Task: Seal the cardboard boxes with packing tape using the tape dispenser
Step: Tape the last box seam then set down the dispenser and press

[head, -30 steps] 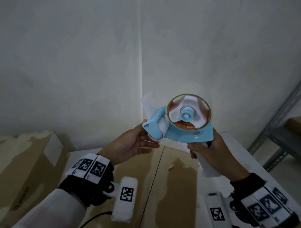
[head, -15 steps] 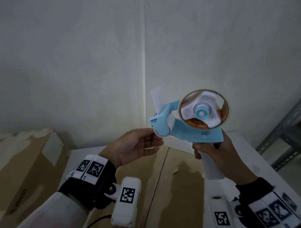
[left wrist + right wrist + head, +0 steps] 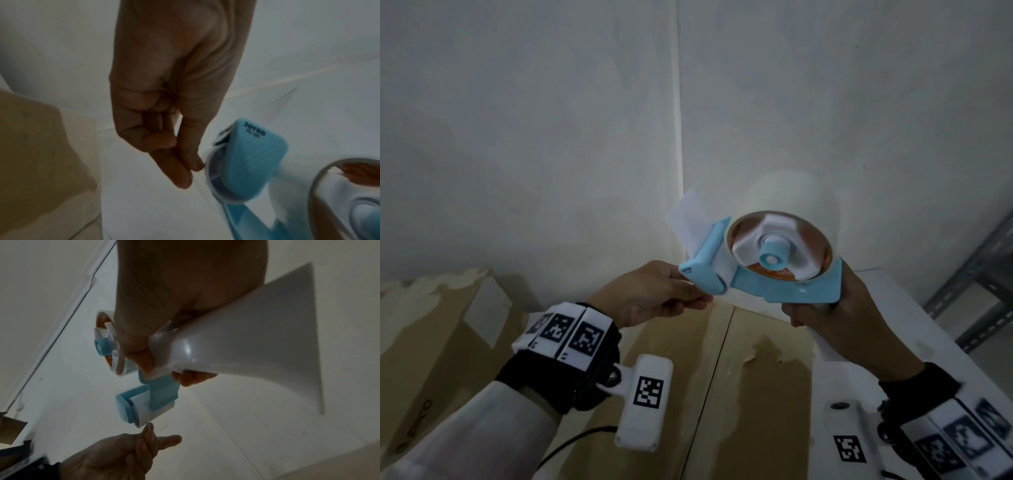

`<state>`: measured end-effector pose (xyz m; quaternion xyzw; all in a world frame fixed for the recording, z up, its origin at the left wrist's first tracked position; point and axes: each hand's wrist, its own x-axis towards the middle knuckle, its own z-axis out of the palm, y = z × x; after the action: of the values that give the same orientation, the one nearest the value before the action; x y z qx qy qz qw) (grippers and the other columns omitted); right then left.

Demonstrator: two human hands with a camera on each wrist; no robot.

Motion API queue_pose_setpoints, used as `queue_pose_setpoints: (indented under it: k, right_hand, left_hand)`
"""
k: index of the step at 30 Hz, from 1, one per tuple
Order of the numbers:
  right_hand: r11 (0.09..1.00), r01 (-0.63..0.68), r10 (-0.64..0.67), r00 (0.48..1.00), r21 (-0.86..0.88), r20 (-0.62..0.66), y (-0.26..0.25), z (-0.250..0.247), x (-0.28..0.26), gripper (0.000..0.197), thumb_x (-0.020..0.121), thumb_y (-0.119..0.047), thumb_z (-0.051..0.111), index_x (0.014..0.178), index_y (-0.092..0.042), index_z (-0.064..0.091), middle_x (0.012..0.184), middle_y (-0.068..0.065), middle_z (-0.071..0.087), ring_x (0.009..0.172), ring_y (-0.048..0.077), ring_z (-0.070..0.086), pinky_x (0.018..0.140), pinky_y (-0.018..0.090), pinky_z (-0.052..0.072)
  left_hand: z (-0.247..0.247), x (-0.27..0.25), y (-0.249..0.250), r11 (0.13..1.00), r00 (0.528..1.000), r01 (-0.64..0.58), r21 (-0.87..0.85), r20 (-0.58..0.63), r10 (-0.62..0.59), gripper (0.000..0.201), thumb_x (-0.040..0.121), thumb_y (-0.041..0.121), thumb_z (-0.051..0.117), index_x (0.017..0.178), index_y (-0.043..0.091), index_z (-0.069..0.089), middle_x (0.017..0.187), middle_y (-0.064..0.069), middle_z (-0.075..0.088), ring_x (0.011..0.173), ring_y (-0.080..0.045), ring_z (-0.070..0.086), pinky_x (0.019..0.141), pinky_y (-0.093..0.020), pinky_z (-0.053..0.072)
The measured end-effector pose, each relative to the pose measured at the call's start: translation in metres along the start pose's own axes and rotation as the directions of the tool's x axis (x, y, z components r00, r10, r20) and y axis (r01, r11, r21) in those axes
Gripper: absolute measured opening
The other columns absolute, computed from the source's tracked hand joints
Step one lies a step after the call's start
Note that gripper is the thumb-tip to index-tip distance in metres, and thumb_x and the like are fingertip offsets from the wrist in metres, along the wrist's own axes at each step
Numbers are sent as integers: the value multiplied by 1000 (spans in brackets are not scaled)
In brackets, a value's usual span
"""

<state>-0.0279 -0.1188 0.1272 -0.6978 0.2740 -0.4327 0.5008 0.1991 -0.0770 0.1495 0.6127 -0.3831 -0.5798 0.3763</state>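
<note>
White table (image 3: pixel 914 329), near centre to right: I log one cardboard box (image 3: pixel 753 387) lying on it, top flaps shut. Second cardboard box (image 3: pixel 431 329) stands far left.

**Hidden, cropped and blurred**

The right hand (image 3: pixel 839 318) covers most of the tape dispenser (image 3: pixel 774 274) handle. The clear tape end at the left hand (image 3: pixel 174 100) fingertips is nearly invisible. The cardboard box (image 3: pixel 750 394) runs off the bottom edge. The left wrist view is motion-blurred.

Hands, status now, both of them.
Left hand: pinching the tape end at the dispenser's roller.
Right hand: gripping the tape dispenser by its handle.
</note>
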Motion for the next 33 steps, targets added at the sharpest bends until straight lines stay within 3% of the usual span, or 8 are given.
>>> queue_pose_setpoints:
  k: [2,5,10,14,20,26,30,33]
  right_hand:
    - [1000,5,-5,1000,-10,28,-1,0,1,36,70,25,57,85,-6,47,65,12,52,53,7,53,49,15,49]
    - [999,25,-24,999,-43,37,0,1,5,40,68,22,64,87,-8,46,70,12,54,56,4,56,51,13,50]
    - [989,86,-75,993,-123,92,0,3,11,43,57,-29,74,92,-39,51,86,-16,63,75,3,63,62,11,50]
    - [979,134,-115,985,-153,129,4,4,15,46,58,-33,70,90,-56,47,85,-22,62,75,2,62,62,13,51]
    - [979,41,-27,997,-200,71,21,-3,25,52,56,-35,77,99,-30,49,92,-17,65,80,8,65,67,21,55]
    - [976,-14,18,1000,-218,15,36,-10,39,57,54,-35,82,100,-18,54,79,-16,68,68,2,63,58,15,49]
    - [975,-20,35,998,-223,61,44,-14,44,44,62,-19,80,96,-24,52,75,-19,67,65,0,63,54,14,49]
    - [971,-28,46,997,-236,70,51,-24,45,44,61,-25,83,96,-15,56,73,-17,68,63,1,63,51,12,46]
  left_hand:
    - [-3,2,2,1000,1000,11,17,-1,-11,15,88,0,53,79,10,61,54,6,69,50,0,64,46,-10,43]
    - [-6,3,5,998,999,38,46,-17,-37,15,88,0,53,80,10,60,53,6,68,49,-1,63,43,-10,41]
    - [-12,7,6,992,995,73,99,-76,-66,27,94,-3,38,73,9,50,41,6,62,40,-1,61,42,-11,36]
    - [-19,10,5,995,988,72,69,-139,-62,32,94,-6,34,67,8,46,34,4,56,32,-2,55,34,-9,34]
    - [-26,20,15,973,986,67,219,-167,-30,18,89,3,52,76,16,54,71,0,63,46,0,62,38,-9,30]
    - [-29,34,22,935,980,131,330,-187,-71,21,87,5,56,69,14,60,47,9,66,43,6,58,50,-17,25]
    - [-30,46,19,923,980,156,352,-170,-101,21,87,5,56,68,13,61,47,9,66,42,6,58,51,-18,25]
    - [-40,54,15,936,973,167,310,-206,-105,13,85,13,63,72,14,61,50,10,67,42,6,58,52,-18,26]
